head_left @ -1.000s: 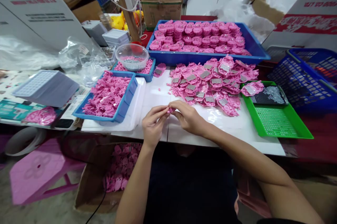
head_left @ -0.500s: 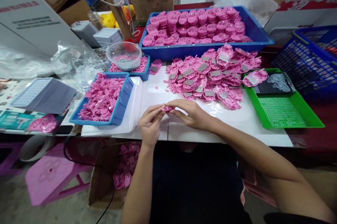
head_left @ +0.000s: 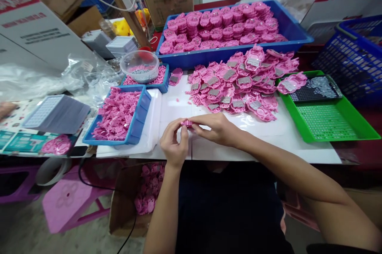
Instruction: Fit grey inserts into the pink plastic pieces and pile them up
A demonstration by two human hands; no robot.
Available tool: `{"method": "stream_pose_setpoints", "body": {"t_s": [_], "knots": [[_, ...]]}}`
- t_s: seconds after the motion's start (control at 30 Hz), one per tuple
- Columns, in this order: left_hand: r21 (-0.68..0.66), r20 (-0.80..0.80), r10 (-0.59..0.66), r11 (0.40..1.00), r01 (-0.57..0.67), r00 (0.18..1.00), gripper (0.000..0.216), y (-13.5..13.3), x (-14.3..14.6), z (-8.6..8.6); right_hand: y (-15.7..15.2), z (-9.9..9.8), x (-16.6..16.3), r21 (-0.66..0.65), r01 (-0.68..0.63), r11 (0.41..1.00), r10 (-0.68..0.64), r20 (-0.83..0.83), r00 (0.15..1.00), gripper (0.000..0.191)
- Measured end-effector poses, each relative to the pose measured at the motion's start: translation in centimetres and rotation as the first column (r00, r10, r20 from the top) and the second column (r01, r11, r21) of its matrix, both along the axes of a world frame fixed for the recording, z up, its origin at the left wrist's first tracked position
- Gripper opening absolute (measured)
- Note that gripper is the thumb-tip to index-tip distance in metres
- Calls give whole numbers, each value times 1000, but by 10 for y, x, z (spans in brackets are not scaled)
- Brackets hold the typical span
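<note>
Near the front edge of the white work surface [head_left: 215,142], both my hands meet at a small pink plastic part [head_left: 187,123]. My left hand [head_left: 174,139] pinches it from the left, with the thumb raised against its near side. From the right, the fingers of my right hand [head_left: 213,127] close on the same part. Its full shape is hidden by the fingers. Just beyond my hands lies a heap of pink plastic shells [head_left: 232,83], several with a grey metallic rectangle. To the left, a blue bin [head_left: 140,117] holds many small pink pieces.
A large blue tray [head_left: 298,39] of stacked pink pieces stands at the back. On the right are a green tray [head_left: 358,125] and a blue basket [head_left: 352,59]. A clear tub [head_left: 140,57] sits back left; a pink stool [head_left: 65,202] is below.
My left thumb has shifted up against the pink part, which both hands still grip. The whole view has tilted and moved slightly; the heap and bins look unchanged.
</note>
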State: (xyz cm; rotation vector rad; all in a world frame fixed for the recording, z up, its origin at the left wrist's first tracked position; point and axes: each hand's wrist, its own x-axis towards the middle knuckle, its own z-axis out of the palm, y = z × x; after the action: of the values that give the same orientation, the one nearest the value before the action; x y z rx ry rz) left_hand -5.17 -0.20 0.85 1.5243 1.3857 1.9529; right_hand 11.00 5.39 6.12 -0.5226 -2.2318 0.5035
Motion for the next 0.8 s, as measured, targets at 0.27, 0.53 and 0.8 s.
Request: {"method": "stream_pose_setpoints", "body": {"t_s": [0.27,0.53,0.8], "knots": [[38,-186,122,992,-117,975,20,-1,1,-2,1,-6,1,1,41,999,-41,-17,999,20],[-39,59,7,999,-5,998,20,2,0,-1,-2,-11,-2,137,41,990,-39,-20,999,31],[-255,403,-44,954,159,914,32,6,-7,-1,1,-25,-4,256,78,963,-103,86,991,29]]}}
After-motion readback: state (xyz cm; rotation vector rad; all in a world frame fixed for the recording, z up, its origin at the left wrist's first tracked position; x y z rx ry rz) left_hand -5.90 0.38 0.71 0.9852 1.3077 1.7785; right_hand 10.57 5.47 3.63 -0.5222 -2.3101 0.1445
